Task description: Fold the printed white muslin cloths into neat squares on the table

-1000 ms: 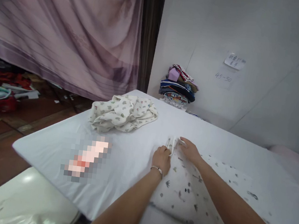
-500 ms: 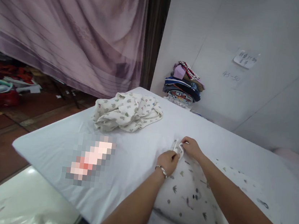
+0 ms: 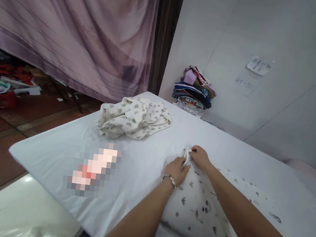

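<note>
A white garment with small dark prints (image 3: 201, 212) lies flat on the white table (image 3: 55, 159) in front of me. My left hand (image 3: 176, 170), with a bracelet on the wrist, and my right hand (image 3: 201, 157) meet at the garment's far tip. Both pinch that small white end of the cloth between their fingers. My forearms stretch over the garment from the lower edge of the view.
A crumpled cream garment with small prints (image 3: 133, 117) lies farther back on the table. A blurred pink object (image 3: 94, 166) rests at the left. A stack of folded clothes (image 3: 193, 90) stands against the white wall. A mauve curtain (image 3: 71, 27) hangs at the left.
Both hands stay at the garment's tip; the fingers have closed tighter together on the small white end. The view shifted slightly.
</note>
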Action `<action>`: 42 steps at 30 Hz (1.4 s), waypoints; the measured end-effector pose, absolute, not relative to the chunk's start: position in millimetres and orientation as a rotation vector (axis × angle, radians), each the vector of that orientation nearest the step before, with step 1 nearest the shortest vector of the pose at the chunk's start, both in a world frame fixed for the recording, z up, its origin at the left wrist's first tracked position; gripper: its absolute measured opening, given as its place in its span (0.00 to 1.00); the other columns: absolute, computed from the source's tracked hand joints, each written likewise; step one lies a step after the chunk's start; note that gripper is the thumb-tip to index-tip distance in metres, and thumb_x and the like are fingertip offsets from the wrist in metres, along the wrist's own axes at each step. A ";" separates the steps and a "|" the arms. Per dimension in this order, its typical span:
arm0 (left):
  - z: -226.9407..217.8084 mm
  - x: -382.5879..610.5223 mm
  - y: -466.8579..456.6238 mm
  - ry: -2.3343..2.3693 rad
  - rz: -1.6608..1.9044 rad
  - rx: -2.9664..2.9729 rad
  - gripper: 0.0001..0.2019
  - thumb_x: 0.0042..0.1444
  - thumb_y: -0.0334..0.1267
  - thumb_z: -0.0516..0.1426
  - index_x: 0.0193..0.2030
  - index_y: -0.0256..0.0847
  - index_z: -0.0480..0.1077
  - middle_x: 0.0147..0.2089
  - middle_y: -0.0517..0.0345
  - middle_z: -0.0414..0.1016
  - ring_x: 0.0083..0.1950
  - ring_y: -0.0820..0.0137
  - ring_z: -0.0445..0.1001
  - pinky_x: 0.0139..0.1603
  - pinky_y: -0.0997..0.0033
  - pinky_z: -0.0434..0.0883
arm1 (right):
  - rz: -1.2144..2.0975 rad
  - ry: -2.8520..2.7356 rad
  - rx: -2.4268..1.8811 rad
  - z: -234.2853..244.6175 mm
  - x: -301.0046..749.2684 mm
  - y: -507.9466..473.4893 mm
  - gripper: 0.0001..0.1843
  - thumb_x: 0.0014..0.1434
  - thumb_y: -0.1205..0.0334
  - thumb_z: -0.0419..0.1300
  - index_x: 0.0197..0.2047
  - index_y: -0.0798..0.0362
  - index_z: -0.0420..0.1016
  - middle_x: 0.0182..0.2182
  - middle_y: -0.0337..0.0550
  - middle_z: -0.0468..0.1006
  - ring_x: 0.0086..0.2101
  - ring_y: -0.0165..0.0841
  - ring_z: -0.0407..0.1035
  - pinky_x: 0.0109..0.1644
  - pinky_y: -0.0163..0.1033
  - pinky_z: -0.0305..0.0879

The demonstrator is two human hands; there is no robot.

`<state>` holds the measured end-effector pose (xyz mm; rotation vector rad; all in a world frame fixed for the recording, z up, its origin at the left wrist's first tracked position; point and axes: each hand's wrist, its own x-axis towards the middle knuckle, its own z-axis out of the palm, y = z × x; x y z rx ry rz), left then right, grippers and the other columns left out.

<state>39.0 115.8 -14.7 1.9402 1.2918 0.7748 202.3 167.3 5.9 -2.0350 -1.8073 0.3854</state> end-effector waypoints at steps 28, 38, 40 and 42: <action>-13.3 41.1 117.3 1.407 0.725 1.906 0.19 0.56 0.36 0.50 0.55 0.41 0.62 0.54 0.52 0.68 0.52 0.66 0.67 0.54 0.68 0.62 | 0.734 -1.746 -1.663 13.6 210.1 152.6 0.08 0.44 0.66 0.51 0.30 0.52 0.67 0.27 0.36 0.72 0.31 0.30 0.65 0.37 0.35 0.60; -13.0 40.4 118.0 1.404 0.721 1.906 0.17 0.55 0.36 0.50 0.53 0.42 0.63 0.52 0.54 0.68 0.51 0.67 0.67 0.52 0.69 0.62 | 1.100 -1.787 -1.796 29.7 206.6 181.7 0.17 0.37 0.70 0.51 0.34 0.54 0.71 0.24 0.35 0.72 0.24 0.26 0.62 0.28 0.31 0.57; -12.8 40.2 117.6 1.403 0.739 1.907 0.16 0.55 0.36 0.50 0.52 0.42 0.63 0.51 0.54 0.69 0.49 0.68 0.68 0.50 0.70 0.63 | 1.034 -1.833 -1.798 28.3 204.1 185.8 0.18 0.37 0.71 0.51 0.34 0.54 0.71 0.22 0.33 0.70 0.24 0.26 0.62 0.29 0.31 0.57; -12.2 40.1 117.0 1.414 0.732 1.904 0.16 0.56 0.36 0.49 0.51 0.43 0.63 0.49 0.55 0.68 0.47 0.69 0.68 0.47 0.71 0.64 | 1.002 -1.825 -1.792 26.8 203.2 187.3 0.20 0.37 0.71 0.51 0.36 0.54 0.71 0.20 0.32 0.68 0.22 0.26 0.60 0.28 0.31 0.56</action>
